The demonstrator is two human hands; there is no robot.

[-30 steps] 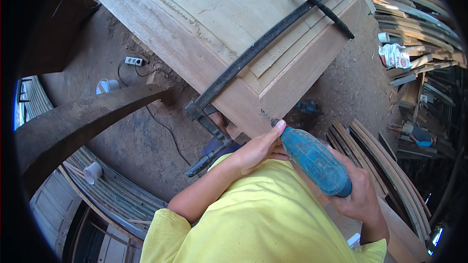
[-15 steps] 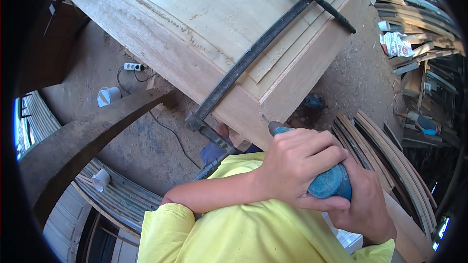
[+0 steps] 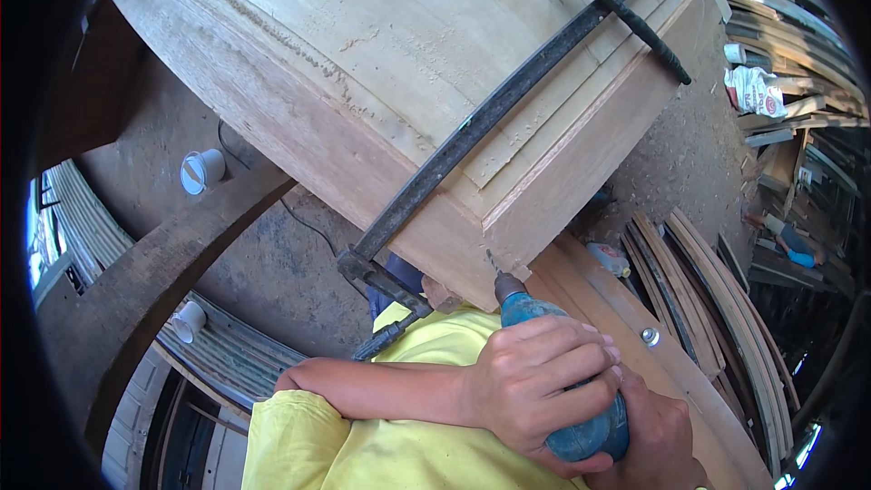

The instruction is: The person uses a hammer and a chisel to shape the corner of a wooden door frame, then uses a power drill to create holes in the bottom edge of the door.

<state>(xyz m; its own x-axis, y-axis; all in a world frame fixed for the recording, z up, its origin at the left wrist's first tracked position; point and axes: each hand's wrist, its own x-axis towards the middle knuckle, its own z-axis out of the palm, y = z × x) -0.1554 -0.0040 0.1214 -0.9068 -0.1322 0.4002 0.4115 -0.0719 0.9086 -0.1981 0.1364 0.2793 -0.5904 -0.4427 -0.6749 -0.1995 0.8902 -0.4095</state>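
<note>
My left hand wraps over the top of a blue power drill, arm crossing my yellow shirt. My right hand grips the drill's rear from below, partly hidden by the left. The drill's bit touches the near bottom edge of a large pale wooden panel lying flat in front of me. A long black bar clamp runs diagonally across the panel, its jaw hooked over the near edge just left of the drill.
A dark curved wooden beam sweeps across the left. Curved wooden strips are stacked at the right, with lumber piles and a white bag beyond. Two white cups sit on the sawdust-covered floor.
My left hand moved from beside the drill onto its top. The drill swung up and its bit now meets the panel's edge. My head has come closer to the panel.
</note>
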